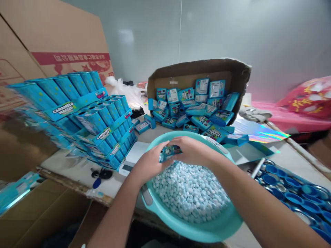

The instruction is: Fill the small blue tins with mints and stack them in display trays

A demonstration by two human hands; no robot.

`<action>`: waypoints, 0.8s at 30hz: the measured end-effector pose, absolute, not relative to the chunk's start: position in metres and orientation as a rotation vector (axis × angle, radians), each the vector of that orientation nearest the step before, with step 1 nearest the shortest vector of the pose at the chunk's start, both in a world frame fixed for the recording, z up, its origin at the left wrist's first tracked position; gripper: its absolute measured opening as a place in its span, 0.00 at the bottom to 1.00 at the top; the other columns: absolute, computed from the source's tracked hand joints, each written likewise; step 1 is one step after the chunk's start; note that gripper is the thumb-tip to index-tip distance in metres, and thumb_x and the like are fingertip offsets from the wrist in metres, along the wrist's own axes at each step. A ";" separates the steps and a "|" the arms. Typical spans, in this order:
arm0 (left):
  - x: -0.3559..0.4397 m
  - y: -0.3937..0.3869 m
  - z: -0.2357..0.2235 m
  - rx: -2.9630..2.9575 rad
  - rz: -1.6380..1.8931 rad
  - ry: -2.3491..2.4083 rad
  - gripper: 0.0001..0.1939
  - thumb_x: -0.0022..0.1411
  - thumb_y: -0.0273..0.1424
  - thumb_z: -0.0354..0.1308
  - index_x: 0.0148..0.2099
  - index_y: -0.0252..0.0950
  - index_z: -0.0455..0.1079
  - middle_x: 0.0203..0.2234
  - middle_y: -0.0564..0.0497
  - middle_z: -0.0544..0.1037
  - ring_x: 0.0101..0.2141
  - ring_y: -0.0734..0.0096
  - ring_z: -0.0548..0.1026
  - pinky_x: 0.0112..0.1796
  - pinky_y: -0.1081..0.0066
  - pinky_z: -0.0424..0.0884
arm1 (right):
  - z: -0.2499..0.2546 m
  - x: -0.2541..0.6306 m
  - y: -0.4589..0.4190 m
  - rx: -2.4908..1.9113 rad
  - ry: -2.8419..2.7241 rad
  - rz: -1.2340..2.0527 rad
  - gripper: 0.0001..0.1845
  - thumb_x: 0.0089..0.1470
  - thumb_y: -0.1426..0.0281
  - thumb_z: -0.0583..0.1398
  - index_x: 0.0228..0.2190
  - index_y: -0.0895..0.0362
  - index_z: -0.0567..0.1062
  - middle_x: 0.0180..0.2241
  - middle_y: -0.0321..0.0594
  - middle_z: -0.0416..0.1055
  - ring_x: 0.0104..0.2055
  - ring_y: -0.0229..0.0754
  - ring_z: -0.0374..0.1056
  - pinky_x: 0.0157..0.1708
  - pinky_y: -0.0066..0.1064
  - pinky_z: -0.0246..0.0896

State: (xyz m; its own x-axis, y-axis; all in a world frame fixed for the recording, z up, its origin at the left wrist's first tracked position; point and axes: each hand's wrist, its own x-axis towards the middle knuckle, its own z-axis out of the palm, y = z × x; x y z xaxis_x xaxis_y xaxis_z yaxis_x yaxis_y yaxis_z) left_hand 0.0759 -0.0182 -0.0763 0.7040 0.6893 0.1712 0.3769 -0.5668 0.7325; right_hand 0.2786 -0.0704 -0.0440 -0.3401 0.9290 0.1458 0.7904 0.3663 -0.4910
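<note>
Over a turquoise basin [199,237] filled with pale blue and white candies [191,193], both hands come together around a small blue candy box [168,153]. My left hand [150,162] grips its left side, thumb near the front. From the right, my right hand [191,150] curls over the top and right side. Pale candies seem to show at the box, but my fingers cover much of it, so I cannot tell how full it is. The hands are just above the candy heap at the basin's far side.
A tipped carton [240,75] full of blue candy boxes [200,119] stands behind the basin. Stacked display trays [100,134] rise at left beside a white scale [134,155]. Round blue-and-silver lids [294,196] lie at right. Large cardboard [69,31] stands back left.
</note>
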 end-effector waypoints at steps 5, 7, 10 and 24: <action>0.069 -0.016 -0.079 2.046 0.851 0.841 0.30 0.58 0.41 0.67 0.62 0.43 0.70 0.57 0.44 0.75 0.57 0.50 0.72 0.57 0.56 0.70 | -0.049 0.270 -0.069 -1.346 -1.836 0.497 0.26 0.53 0.67 0.65 0.54 0.52 0.72 0.55 0.44 0.70 0.56 0.51 0.69 0.52 0.40 0.68; 0.061 -0.014 -0.078 1.951 1.056 0.906 0.28 0.59 0.41 0.67 0.60 0.43 0.70 0.55 0.44 0.76 0.53 0.53 0.76 0.53 0.60 0.74 | -0.056 0.265 -0.066 -1.270 -1.597 0.559 0.32 0.54 0.68 0.63 0.59 0.49 0.63 0.60 0.45 0.63 0.59 0.48 0.67 0.51 0.39 0.71; 0.045 -0.003 -0.069 1.805 1.451 1.041 0.29 0.58 0.40 0.67 0.60 0.42 0.70 0.53 0.44 0.77 0.49 0.56 0.78 0.49 0.62 0.76 | -0.065 0.260 -0.064 -1.351 -1.534 0.612 0.30 0.57 0.67 0.59 0.60 0.49 0.61 0.59 0.47 0.64 0.59 0.48 0.66 0.53 0.42 0.70; 0.011 0.045 -0.127 1.874 1.178 1.448 0.28 0.57 0.42 0.68 0.58 0.40 0.70 0.49 0.43 0.78 0.47 0.55 0.77 0.49 0.60 0.73 | -0.082 0.239 -0.068 -1.803 -2.362 0.861 0.30 0.48 0.66 0.68 0.53 0.59 0.74 0.52 0.51 0.71 0.48 0.55 0.71 0.43 0.37 0.66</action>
State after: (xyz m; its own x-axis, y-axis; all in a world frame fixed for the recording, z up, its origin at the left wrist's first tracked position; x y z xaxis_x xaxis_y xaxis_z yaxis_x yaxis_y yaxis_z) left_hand 0.0113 0.0453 -0.1266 0.0639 0.9412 0.3319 0.5168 -0.3157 0.7958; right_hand 0.2390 -0.0683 -0.0822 -0.3196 0.9029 -0.2874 0.8761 0.1661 -0.4527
